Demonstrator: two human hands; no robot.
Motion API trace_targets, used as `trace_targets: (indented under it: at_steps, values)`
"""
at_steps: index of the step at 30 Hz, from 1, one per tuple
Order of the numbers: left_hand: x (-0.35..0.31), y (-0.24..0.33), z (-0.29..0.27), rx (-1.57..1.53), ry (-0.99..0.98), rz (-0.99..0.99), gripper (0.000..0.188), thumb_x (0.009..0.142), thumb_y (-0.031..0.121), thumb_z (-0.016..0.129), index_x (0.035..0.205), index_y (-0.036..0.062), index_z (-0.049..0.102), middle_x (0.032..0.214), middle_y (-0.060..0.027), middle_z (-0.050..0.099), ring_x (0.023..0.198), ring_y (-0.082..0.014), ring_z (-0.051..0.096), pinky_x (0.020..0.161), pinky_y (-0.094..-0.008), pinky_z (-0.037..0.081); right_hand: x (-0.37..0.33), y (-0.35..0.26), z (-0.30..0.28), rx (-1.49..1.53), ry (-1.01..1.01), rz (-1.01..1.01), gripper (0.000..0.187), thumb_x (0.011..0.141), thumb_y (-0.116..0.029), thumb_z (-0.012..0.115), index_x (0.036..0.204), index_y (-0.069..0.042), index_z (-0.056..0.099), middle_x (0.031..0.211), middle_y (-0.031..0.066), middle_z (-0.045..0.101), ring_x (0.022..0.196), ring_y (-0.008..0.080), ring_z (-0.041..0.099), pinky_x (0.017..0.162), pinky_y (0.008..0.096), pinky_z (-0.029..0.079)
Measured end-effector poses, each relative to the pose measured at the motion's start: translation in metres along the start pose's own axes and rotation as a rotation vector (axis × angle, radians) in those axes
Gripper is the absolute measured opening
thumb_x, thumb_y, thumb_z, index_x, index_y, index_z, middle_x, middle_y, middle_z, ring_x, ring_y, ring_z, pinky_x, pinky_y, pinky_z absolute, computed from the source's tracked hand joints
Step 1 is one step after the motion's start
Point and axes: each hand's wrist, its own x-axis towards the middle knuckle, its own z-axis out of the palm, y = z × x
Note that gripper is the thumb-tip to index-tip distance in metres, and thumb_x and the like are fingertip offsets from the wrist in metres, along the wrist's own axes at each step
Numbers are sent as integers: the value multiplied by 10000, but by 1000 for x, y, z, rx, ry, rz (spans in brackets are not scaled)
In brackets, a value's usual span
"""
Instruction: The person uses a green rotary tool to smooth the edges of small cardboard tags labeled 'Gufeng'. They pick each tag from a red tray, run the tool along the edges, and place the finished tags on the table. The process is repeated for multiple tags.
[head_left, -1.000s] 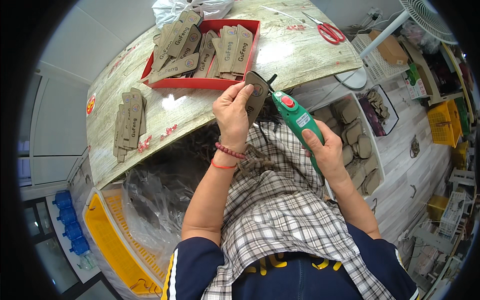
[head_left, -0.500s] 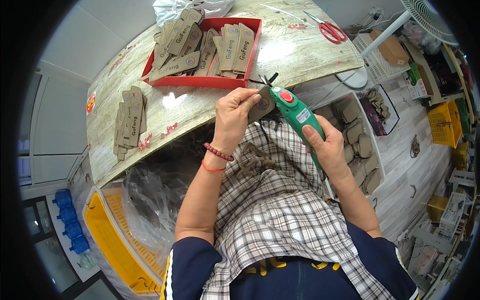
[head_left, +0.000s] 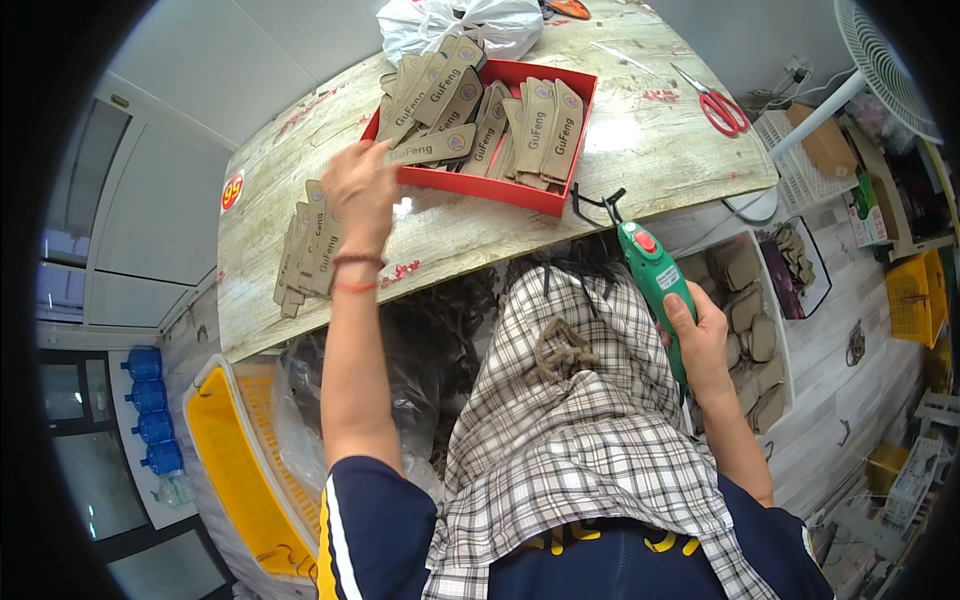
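"Tool [head_left: 655,275], green, red button: how many?"

"One. Right hand [head_left: 698,335] has fingers and thumb wrapped round its handle. Beyond the grip, at the tip, dark blades and a curved dark strip; cannot tell where one ends and the other starts."

"Left hand?"

"One, blurred, over the near left corner of the box [head_left: 490,190]. Fingers bent; cannot tell whether they pinch anything. Two bands at its wrist: one beaded, one red cord."

"Tags, then. Where?"

"Two lots, both tan. Loose pile [head_left: 322,245] just left of and below the left hand, at least four, overlapped, partly behind the hand. Boxed tags [head_left: 540,130], right of the left hand and beyond it: more than ten, full count hidden by overlap. One lies aslant over the near rim, its end close by the left fingers; contact unclear."

"Other counts?"

"Scissors [head_left: 722,112]: one pair, red handles, on the table [head_left: 670,172], beyond and right of the tool grip. Bag [head_left: 425,32]: one, white, past the box. Bin [head_left: 769,305]: one, white, just right of the right hand, below table height, at least six rounded tan pieces [head_left: 762,338] inside. Jugs [head_left: 152,427]: four, blue, well left of both hands."
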Motion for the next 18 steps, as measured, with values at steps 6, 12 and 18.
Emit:
trace_targets:
  at_steps: [6,12,18]
  values:
    - [37,28,55,77,-223,190,234,704,129,730,930,125,667,986,-47,613,1023,-249,533,882,-388,382,-1,0,1,-59,-39,-56,434,924,-367,641,1144,6,617,732,-4,563,590,56,501,518,224,432]
    - [39,32,61,-51,-249,99,180,708,39,665,875,96,628,882,-89,609,942,-278,545,848,-402,391,2,-1,6,-14,-50,-50,424,920,-349,652,1151,5,617,735,-1,573,582,52,501,518,220,429]
    - [39,80,16,-752,180,-384,170,815,-54,629,959,35,644,869,-58,634,821,-189,610,735,-328,510,2,-12,13,-31,-36,-120,412,915,-329,667,1154,3,617,715,-17,576,583,41,476,517,223,400]
